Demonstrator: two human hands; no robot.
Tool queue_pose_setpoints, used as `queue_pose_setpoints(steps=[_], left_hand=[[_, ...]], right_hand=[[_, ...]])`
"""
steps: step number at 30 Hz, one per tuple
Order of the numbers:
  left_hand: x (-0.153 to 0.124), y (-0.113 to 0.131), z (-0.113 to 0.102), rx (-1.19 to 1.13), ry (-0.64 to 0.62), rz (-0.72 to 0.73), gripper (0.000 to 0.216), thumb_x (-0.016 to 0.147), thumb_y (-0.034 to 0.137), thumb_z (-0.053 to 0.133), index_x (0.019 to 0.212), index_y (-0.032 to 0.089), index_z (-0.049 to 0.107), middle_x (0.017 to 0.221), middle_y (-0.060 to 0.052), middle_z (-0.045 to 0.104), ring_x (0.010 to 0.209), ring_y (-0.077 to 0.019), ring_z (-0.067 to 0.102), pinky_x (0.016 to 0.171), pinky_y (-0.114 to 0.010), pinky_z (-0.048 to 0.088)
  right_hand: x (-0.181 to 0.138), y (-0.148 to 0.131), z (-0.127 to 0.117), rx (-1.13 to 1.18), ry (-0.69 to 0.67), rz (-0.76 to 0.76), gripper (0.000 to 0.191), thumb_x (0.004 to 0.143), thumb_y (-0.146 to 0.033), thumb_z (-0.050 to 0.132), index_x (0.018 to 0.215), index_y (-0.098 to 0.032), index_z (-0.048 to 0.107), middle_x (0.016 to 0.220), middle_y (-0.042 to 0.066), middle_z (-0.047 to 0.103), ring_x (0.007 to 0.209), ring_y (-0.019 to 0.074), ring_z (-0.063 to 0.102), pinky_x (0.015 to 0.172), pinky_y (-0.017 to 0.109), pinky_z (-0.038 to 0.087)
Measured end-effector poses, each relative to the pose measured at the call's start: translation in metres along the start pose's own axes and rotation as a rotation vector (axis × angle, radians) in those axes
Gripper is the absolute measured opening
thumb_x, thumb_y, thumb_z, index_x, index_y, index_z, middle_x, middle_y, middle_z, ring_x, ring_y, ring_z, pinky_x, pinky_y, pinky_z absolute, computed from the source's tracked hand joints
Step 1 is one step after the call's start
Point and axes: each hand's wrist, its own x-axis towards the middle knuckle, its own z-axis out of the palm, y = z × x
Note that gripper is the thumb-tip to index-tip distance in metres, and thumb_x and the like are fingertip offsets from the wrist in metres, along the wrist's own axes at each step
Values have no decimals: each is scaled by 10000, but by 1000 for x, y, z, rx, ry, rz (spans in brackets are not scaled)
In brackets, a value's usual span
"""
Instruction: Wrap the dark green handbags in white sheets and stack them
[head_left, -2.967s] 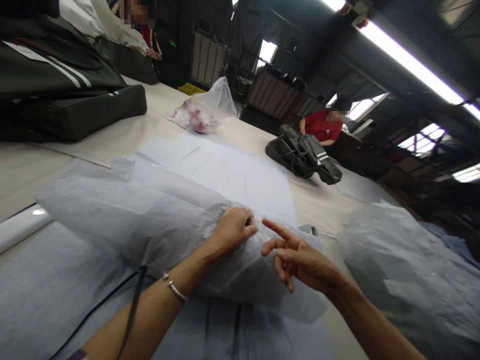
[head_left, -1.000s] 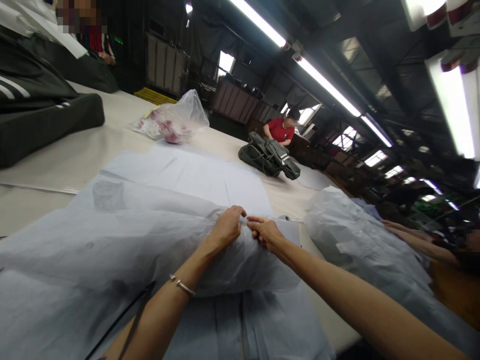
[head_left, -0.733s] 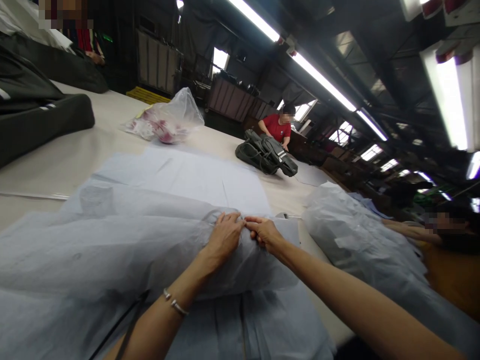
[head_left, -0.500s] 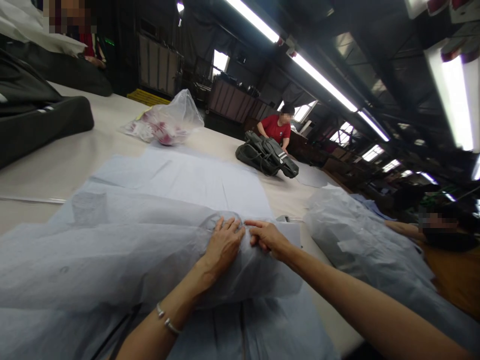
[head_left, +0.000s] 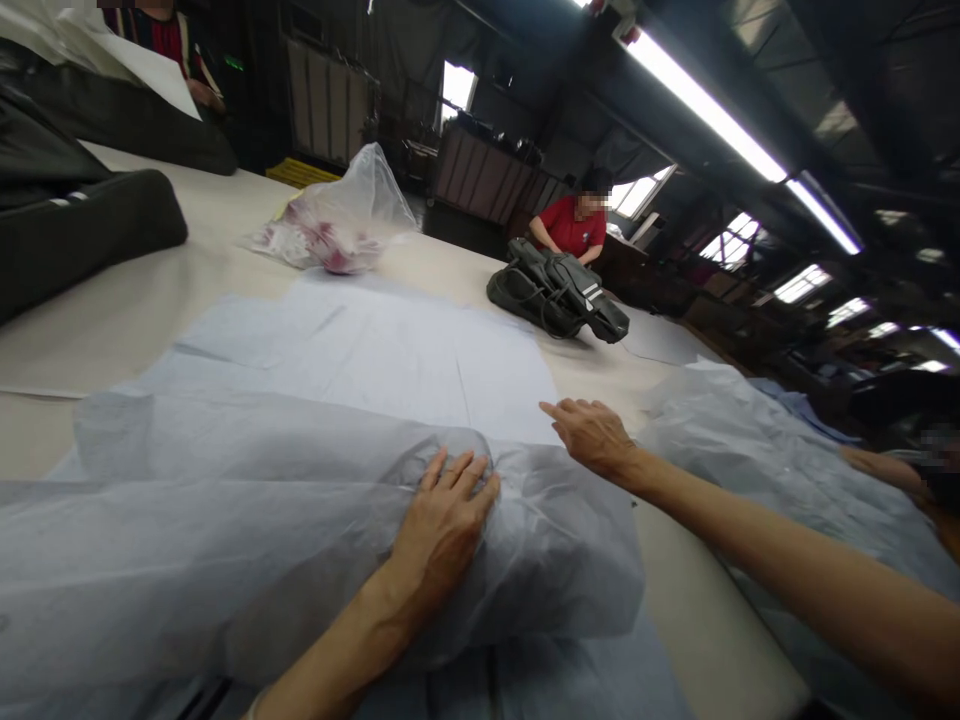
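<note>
A long bundle wrapped in translucent greyish-white sheeting [head_left: 300,520] lies across the table in front of me. My left hand [head_left: 450,510] rests flat on its top near the right end, fingers spread, where the wrap is creased. To the right, my right hand [head_left: 592,430] is above the bundle's far edge, its index finger stretched out and the others partly bent. I see nothing in it. Pale sheets [head_left: 375,340] are spread on the table beyond the bundle and also show below it.
A clear plastic bag [head_left: 337,225] with reddish contents sits on the table [head_left: 217,235]. Dark bags are at the left [head_left: 90,240] and far right [head_left: 559,290], where a person in red [head_left: 570,225] works. Another wrapped pile [head_left: 787,470] lies at right, near another person's arm [head_left: 881,468].
My right hand has lifted off the bundle beside my left hand and moved right and away from me. My left hand stays on the wrap. The view has shifted slightly.
</note>
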Motion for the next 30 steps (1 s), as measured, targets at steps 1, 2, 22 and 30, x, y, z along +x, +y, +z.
queue_pose_setpoints(steps=[1,2,22,30], left_hand=[[-1,0,0,2,8,1,455,881,72,455,1288,238,573,1364,-75,574,1310,-243,460,1147,-500,309],[-1,0,-1,4,12,4,447,887,81,453,1288,241,572,1366,-71,573,1306,-244,466,1146,-500,312],[-3,-1,-2,-7,0,18,471,883,65,375,1281,230,565,1361,-73,575,1310,-249,467,1144,-501,321],[1,1,0,-144,19,-91,456,827,-14,346,1178,176,565,1258,-87,633,1244,-216,529,1146,-488,332]], right_hand=[[4,1,0,105,24,41,381,943,-261,446,1288,-217,600,1123,106,691,971,224,640,875,332,452],[6,0,-2,246,31,72,356,941,-309,462,1239,-217,634,1138,88,691,971,215,643,886,327,460],[52,-79,17,918,-451,-215,744,955,-643,259,1503,-143,317,1559,115,296,1453,249,249,1210,458,118],[57,-85,18,1014,-284,-154,816,925,-710,241,1514,-146,279,1577,105,260,1463,239,219,1215,461,92]])
